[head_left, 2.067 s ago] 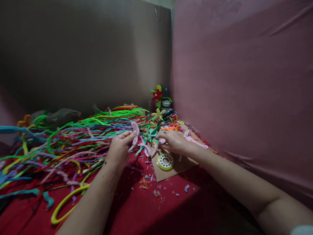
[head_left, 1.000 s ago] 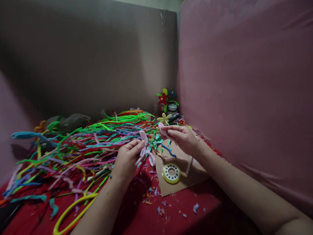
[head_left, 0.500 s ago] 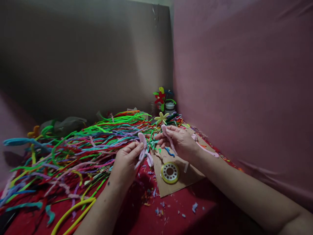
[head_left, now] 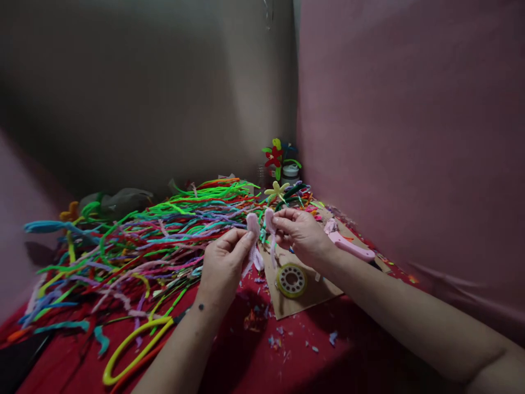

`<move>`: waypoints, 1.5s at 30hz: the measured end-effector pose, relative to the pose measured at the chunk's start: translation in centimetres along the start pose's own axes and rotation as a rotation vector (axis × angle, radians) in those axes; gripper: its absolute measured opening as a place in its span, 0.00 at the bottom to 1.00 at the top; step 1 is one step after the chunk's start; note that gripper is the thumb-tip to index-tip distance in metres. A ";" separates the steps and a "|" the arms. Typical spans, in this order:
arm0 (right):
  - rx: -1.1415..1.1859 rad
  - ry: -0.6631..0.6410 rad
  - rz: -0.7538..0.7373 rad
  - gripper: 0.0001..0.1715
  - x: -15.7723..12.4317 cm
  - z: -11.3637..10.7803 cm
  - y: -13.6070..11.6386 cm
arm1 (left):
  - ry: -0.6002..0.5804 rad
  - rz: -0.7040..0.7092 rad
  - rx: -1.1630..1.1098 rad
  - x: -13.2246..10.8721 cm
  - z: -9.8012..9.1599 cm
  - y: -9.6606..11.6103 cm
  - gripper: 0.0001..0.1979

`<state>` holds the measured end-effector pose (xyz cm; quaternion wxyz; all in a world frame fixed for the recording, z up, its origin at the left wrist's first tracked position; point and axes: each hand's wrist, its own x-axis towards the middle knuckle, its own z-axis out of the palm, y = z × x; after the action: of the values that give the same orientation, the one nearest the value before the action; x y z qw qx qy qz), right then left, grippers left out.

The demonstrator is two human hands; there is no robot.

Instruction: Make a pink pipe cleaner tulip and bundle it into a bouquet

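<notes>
A heap of coloured fuzzy stems [head_left: 176,224] sprawls toward ten o'clock of the left hand [head_left: 225,261], whose thumb and forefinger pinch a looped pink stem [head_left: 252,224]. At that hand's two o'clock, the right hand [head_left: 303,235], fingers curled, grips a second pink stem [head_left: 269,220] just beside the first.

A crafting corner is indicated by massed pipe cleaners [head_left: 197,210], 1 tape roll [head_left: 303,280], cardboard [head_left: 314,294] and trimmings [head_left: 333,337] scattered over red cloth [head_left: 246,364].
</notes>
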<state>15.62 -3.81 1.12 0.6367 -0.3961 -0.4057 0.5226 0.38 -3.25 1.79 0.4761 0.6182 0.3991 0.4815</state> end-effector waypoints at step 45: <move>-0.267 -0.007 -0.177 0.08 -1.4 0.5 1.0 | -0.026 0.086 0.257 0.1 0.5 -0.8 0.11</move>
<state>14.62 -4.98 0.25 0.6207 -0.4378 -0.5071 0.4073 0.82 -3.08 0.96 0.3769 0.6968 0.4244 0.4385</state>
